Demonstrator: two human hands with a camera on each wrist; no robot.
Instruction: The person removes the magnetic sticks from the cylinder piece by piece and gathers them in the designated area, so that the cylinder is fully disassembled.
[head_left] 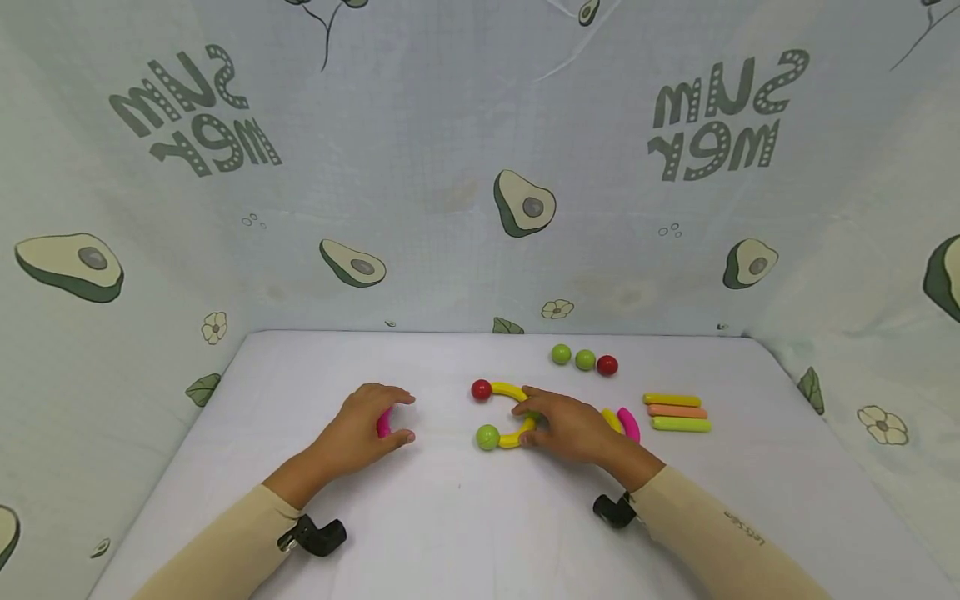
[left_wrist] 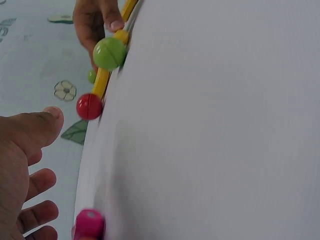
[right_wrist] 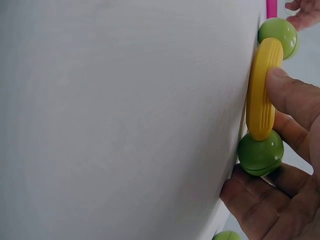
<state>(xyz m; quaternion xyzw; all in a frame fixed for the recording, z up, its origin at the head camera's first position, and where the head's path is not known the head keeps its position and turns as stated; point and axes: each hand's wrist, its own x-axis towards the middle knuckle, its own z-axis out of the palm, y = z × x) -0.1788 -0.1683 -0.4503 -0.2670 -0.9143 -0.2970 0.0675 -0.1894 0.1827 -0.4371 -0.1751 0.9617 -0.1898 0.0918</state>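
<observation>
My right hand [head_left: 573, 425] holds a curved chain, its thumb on the lower yellow curved stick [right_wrist: 261, 95] and its fingers around the middle green ball [right_wrist: 261, 154]. An upper yellow curved stick [head_left: 510, 390] leads to a red ball [head_left: 482, 390]; a green ball [head_left: 487, 437] sits at the other end. The chain's opening faces left. My left hand [head_left: 367, 425] is left of it, thumb and fingers spread in a loose C. Beside its palm lies a magenta piece [head_left: 384, 422], partly hidden by the hand; the fingers do not grip it.
Behind the chain, two green balls [head_left: 561, 354] and a red ball [head_left: 607, 365] lie in a row. A yellow curved stick [head_left: 612, 420] and a magenta one [head_left: 629, 425] lie by my right wrist. Farther right are yellow, orange [head_left: 677, 411] and lime straight sticks. A printed cloth hangs behind the white table.
</observation>
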